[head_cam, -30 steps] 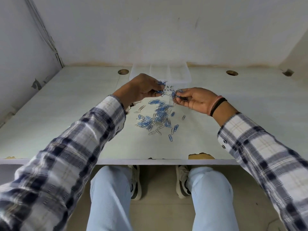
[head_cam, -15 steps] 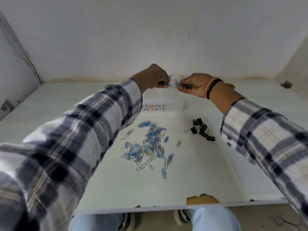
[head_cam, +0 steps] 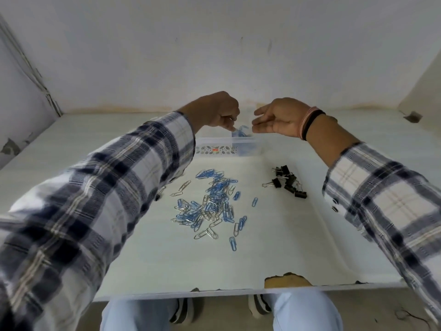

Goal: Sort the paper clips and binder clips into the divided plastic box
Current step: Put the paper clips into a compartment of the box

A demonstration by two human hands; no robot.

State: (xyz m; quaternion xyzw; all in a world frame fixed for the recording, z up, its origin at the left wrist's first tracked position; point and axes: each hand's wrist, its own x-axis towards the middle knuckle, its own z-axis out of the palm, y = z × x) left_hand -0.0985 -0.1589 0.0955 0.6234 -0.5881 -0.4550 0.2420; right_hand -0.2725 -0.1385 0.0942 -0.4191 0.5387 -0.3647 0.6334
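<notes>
The clear divided plastic box (head_cam: 224, 145) stands at the back of the table. My left hand (head_cam: 218, 113) hovers over its right compartment, fingertips pinched on blue paper clips (head_cam: 241, 132) that dangle into that compartment, where more blue clips lie. My right hand (head_cam: 278, 119) is just to the right of them, fingers spread and holding nothing. A pile of blue and silver paper clips (head_cam: 210, 204) lies mid-table. Several black binder clips (head_cam: 287, 181) sit to its right.
The white table (head_cam: 286, 247) has a chipped front edge (head_cam: 285, 280). Walls close in the back and both sides. One black binder clip (head_cam: 157, 197) peeks out by my left sleeve. My knees and shoes show below the table edge.
Both hands went forward from above the pile to over the box. My right hand has let go of its blue clips and spread its fingers; the left still pinches some.
</notes>
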